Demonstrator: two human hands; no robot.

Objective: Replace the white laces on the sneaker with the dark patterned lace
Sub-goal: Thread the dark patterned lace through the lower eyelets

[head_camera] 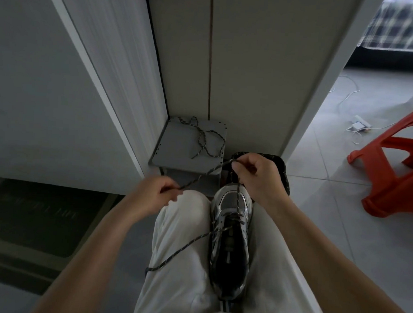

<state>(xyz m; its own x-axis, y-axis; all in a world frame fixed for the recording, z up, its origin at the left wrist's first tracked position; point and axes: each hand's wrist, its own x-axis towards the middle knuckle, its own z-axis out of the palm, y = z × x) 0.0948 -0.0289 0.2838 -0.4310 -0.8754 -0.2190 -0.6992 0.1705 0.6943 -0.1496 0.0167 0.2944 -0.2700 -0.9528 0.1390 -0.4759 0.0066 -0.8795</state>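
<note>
Head view: sneaker (231,233) wedged between the knees, lower centre, toe pointing up-frame. Dark patterned lace (192,246) threaded through its lower eyelets — one end trails lower left across the trouser leg. Right hand (256,175) and left hand (153,193) each pinch the other strand, stretched between them. Second lace (205,139) lies on grey shelf (174,144), centre.

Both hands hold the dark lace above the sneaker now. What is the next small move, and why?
Probably draw the slack through: the dark patterned lace stretches between the left hand and right hand, then drops to the lowest eyelets of the sneaker. Its other end trails loose over the knee, so the ends may need evening.
</note>
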